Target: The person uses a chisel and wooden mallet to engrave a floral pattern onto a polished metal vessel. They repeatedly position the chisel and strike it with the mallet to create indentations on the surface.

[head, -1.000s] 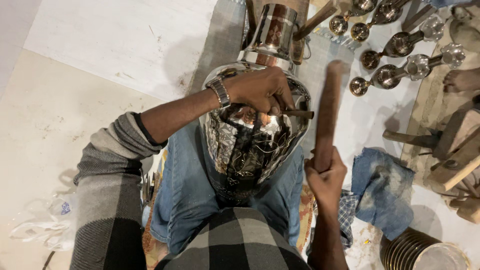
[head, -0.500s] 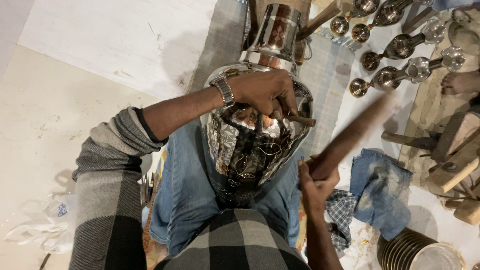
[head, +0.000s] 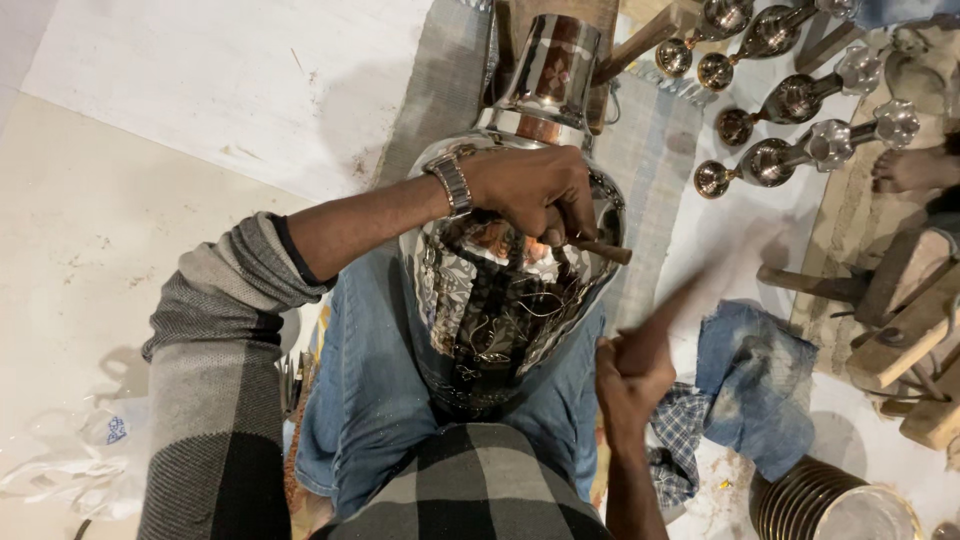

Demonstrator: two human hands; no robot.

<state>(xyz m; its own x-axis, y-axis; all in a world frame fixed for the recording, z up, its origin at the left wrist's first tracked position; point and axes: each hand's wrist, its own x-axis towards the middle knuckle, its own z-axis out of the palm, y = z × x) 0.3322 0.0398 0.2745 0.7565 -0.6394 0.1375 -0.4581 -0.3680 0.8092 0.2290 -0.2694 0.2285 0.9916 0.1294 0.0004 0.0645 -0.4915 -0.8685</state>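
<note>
Engraving in hand: left hand (head: 530, 190) pinches a chisel (head: 598, 248) against the polished metal pot (head: 500, 310); right hand (head: 632, 372) grips a blurred wooden mallet (head: 668, 312). Next blow needs the chisel steady.

Single head view, looking straight down

Worn on the head, it faces the lap, close above the pot (head: 510, 290), with the floor (head: 150, 150) around it.

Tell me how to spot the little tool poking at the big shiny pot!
Find the big shiny pot lying across the person's lap. The left hand rests on top of it, pinching a chisel: a short dark rod, far thinner than the wooden stick nearby.
</note>
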